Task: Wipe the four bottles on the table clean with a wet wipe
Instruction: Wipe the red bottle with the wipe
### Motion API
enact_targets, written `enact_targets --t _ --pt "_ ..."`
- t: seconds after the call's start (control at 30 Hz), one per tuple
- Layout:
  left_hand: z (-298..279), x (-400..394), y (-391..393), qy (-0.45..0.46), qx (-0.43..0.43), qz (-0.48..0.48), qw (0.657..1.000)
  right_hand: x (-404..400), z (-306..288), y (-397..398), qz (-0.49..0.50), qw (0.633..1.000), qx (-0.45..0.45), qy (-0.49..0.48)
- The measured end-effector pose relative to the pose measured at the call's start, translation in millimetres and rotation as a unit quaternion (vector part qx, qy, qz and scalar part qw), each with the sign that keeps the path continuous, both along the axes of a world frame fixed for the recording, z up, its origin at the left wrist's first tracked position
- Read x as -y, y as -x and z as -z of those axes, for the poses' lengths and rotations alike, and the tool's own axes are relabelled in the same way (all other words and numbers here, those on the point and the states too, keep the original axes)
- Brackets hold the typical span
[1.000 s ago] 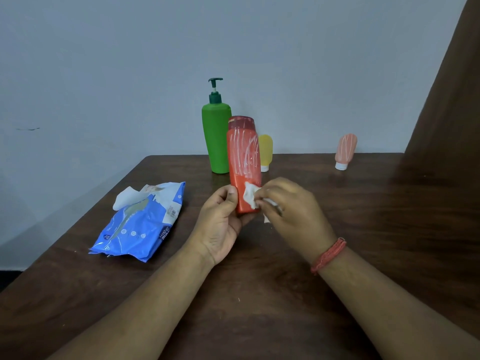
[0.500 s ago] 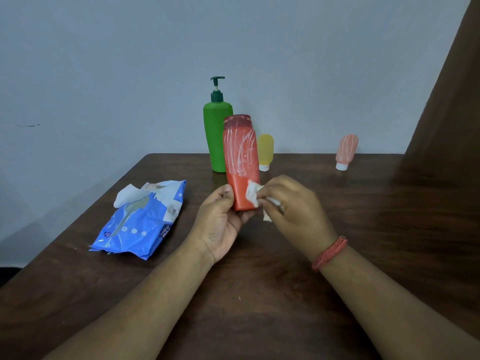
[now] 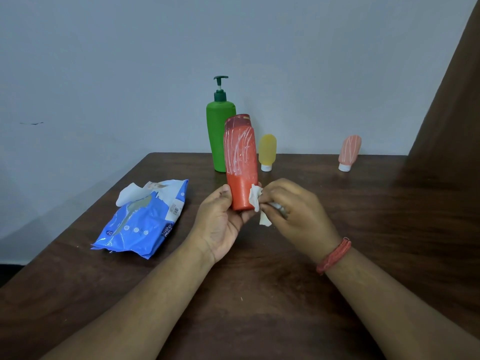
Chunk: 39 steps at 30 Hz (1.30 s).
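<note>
While your left hand grips the lower end of the red bottle, thumb on its left side and fingers curled behind, the bottle stands nearly upright above the table, tilted slightly away from you, dark red cap on top. White streaks cover its upper body; the lower part, nearest your palm, looks plain red. What it contains cannot be told through the opaque plastic.

Your right hand is closed round a crumpled wet wipe, pinching it against the bottle's lower right side; a loose end of the wipe hangs below your fingertips. A red thread band circles that wrist.

Beyond your left hand, a green pump bottle stands upright, partly hidden by the red one. Just right of it, beyond your right hand, a small yellow bottle stands on its white cap. Farther right, well apart, a small pink bottle with white streaks stands cap-down, leaning.

Left of your left hand lies the blue wipes pack, flap peeled open, with a white wipe poking out.
</note>
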<state>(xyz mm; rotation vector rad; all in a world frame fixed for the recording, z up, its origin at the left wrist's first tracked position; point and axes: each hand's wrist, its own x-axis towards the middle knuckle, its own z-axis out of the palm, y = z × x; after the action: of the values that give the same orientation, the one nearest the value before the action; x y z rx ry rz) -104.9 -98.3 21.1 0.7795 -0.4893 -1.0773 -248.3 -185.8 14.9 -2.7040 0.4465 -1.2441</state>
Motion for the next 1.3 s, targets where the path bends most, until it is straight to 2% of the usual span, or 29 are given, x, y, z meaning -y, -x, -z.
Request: enact_targets --t 0.17,0.4,0.57,0.67,0.8,0.93,1.07,1.2,1.3 --pt "4.7 4.5 7.9 -0.030 0.114 -0.010 0.993 3.2 -0.2 -0.3 0.028 0.993 0.097 -0.060" --pt "8.9 2.9 5.3 -0.029 0.154 0.036 0.987 5.9 1.1 0.5 0.058 0.992 0.091 -0.072" --pt "14.1 4.9 0.1 -0.037 0.172 0.033 0.984 9.2 -5.6 6.0 0.020 0.999 0.050 0.002" --pt "16.5 6.0 0.9 -0.047 0.204 0.043 0.977 11.1 -12.4 10.3 0.046 0.995 0.086 -0.010" --pt "18.9 6.1 -2.0 -0.049 0.211 0.055 0.975 10.5 -10.1 10.1 0.019 0.998 0.021 0.048" --pt "23.3 8.4 -2.8 -0.049 0.235 0.075 0.968 10.8 -14.2 12.7 0.056 0.994 0.088 0.008" --pt "28.4 11.9 -9.3 -0.053 0.235 0.061 0.969 10.7 -10.3 10.4 0.013 0.998 -0.002 0.069" --pt "32.1 15.6 -10.4 -0.054 0.246 0.071 0.965 13.6 -12.0 12.9 0.065 0.994 0.091 0.002" --pt "34.7 16.3 -12.9 -0.058 0.241 0.064 0.967 7.5 -7.5 9.7 0.028 0.999 0.009 0.045"
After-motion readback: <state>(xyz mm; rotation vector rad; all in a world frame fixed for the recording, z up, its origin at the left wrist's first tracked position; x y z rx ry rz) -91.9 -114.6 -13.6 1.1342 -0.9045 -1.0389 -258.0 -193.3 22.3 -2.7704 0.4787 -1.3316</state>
